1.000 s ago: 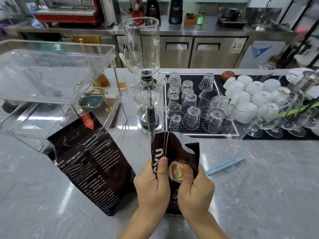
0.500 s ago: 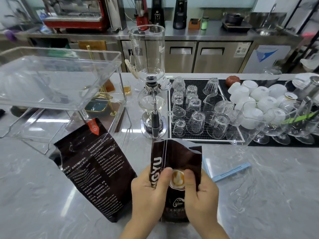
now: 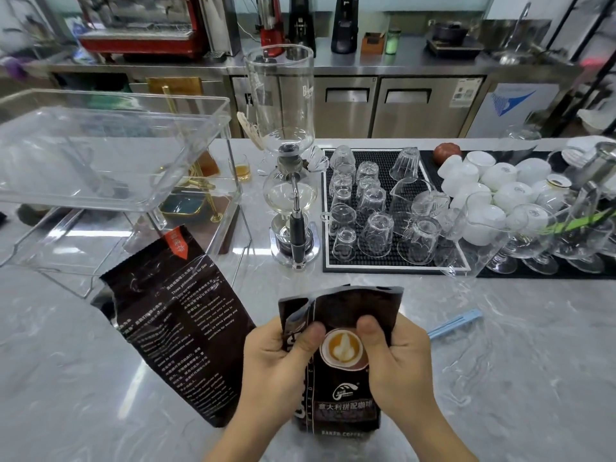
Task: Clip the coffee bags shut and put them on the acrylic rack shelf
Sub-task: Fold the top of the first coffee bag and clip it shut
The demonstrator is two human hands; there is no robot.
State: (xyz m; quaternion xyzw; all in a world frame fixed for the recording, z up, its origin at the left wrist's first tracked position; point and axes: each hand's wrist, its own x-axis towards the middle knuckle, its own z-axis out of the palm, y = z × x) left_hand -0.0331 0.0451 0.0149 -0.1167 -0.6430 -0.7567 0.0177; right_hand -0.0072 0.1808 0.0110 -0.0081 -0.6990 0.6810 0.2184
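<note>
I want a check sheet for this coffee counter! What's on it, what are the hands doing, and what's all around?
Surface: grey marble counter, shiny.
Job's things: small coffee bag upright, top unclipped; big coffee bag leaning beside the clear rack, also unclipped; blue clip lying on the counter, to the right.
Clutter: glass coffee brewer; upturned glasses on a black mat; white cups; stemmed glasses.
Grippers: left hand and right hand both grip the small bag's top.
Cables: nothing seen.
Surroundings: steel cabinets; red coffee machine; grinders.
</note>
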